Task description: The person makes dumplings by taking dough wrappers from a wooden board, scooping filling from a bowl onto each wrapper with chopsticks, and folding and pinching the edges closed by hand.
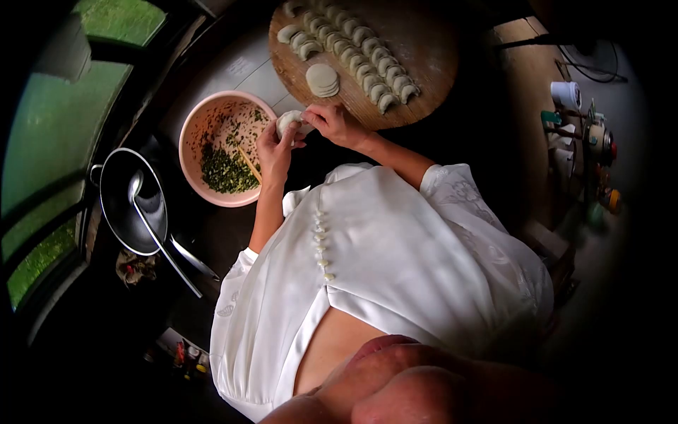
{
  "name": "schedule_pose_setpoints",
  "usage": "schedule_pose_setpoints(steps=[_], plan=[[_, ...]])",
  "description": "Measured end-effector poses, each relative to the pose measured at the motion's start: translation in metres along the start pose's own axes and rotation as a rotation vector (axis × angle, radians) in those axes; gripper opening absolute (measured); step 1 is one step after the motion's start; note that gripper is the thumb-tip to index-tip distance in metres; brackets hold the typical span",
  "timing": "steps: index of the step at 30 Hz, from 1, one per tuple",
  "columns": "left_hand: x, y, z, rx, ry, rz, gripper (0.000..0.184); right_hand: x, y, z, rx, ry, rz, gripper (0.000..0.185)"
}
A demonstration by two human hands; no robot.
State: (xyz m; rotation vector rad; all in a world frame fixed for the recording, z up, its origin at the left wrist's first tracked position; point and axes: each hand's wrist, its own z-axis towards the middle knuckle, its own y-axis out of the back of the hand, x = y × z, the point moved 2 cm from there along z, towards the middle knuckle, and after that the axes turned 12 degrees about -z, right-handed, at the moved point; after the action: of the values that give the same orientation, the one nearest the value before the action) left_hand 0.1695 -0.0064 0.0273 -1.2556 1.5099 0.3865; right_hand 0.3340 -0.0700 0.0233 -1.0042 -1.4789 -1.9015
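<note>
A pale dumpling [288, 122] is held up between my two hands, beside the rim of a pink bowl [186, 157]. My left hand [274, 150] is closed around its lower side. The fingers of my right hand [335, 124] pinch its edge from the right. Green chopped filling [224, 169] lies in the bowl, with chopsticks [250, 166] resting in it. A round wooden board [429, 56] carries rows of folded dumplings [351, 55]. Near its left edge is a small stack of round dumpling wrappers [323, 80]. Folds on the held dumpling are too small to make out.
On the left, a dark wok [116, 212] holds a metal ladle [145, 219] whose handle sticks out over the rim. A window [67, 134] runs along the left side. Jars, a white cup [565, 95] and other containers stand at the far right.
</note>
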Motion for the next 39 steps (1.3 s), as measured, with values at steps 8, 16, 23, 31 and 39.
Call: schedule_pose_setpoints(steps=[8,16,23,31,39], plan=[[0.022,-0.029,0.027,0.224,-0.154,0.51,0.028,-0.017,0.03,-0.02,-0.015,0.074,-0.18,0.066],[0.021,-0.083,0.035,0.323,-0.434,0.868,0.038,-0.049,0.025,-0.021,-0.083,-0.113,-0.095,0.047],[0.046,-0.1,0.035,0.256,-0.386,0.742,0.059,-0.077,0.026,-0.006,-0.143,-0.296,0.028,0.031],[0.041,-0.056,0.078,0.059,-0.438,0.661,0.038,-0.103,0.051,0.081,-0.107,0.023,-0.246,0.032],[0.045,-0.061,0.139,-0.059,-0.448,1.009,0.031,-0.143,0.034,0.116,0.002,0.238,-0.465,0.03]])
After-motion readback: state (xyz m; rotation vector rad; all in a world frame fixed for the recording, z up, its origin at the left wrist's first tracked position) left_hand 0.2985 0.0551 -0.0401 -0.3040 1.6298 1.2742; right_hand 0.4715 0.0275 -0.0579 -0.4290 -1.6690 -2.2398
